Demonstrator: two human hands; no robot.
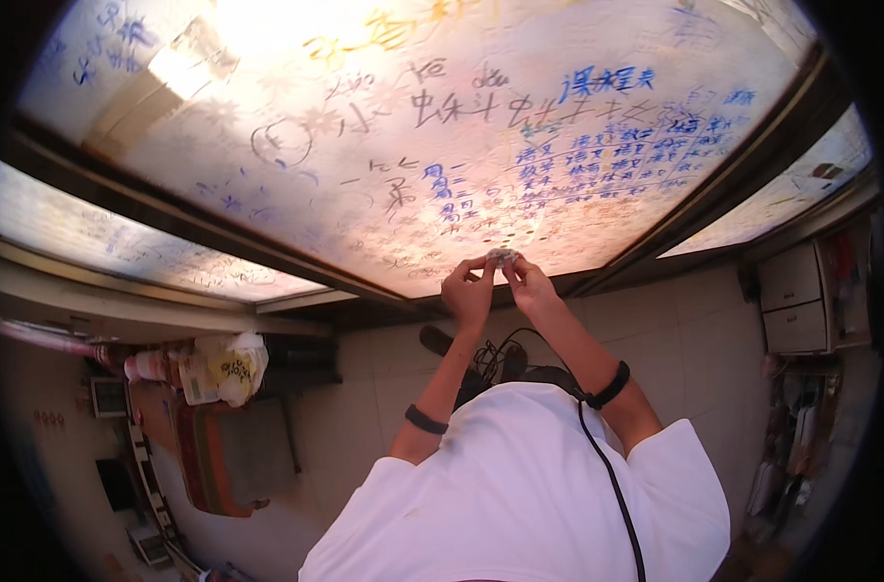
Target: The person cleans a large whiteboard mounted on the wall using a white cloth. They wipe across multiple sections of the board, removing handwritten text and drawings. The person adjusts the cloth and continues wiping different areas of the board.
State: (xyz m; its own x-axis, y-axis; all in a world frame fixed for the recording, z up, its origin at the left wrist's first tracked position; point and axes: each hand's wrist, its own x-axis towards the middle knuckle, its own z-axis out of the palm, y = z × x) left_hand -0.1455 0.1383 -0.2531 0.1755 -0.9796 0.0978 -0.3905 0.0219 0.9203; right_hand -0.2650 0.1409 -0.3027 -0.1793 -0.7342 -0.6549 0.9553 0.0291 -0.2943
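Note:
In the head view, my left hand [469,289] and my right hand [530,280] are raised together at the lower middle edge of a bright, frosted glass panel [325,211] covered in handwriting. The fingertips of both pinch one small pale object [503,256], whose kind is too small to tell. Several small dark spots [511,235] show on the panel just beyond the fingertips. Both forearms wear black bands.
Dark frame bars [187,211] separate the middle panel from side panels. At left are plastic bags [242,367] and a striped cloth [198,458]; at right, a drawer cabinet [794,302]. Black cable [616,480] runs down my white shirt, and more lies coiled near my feet.

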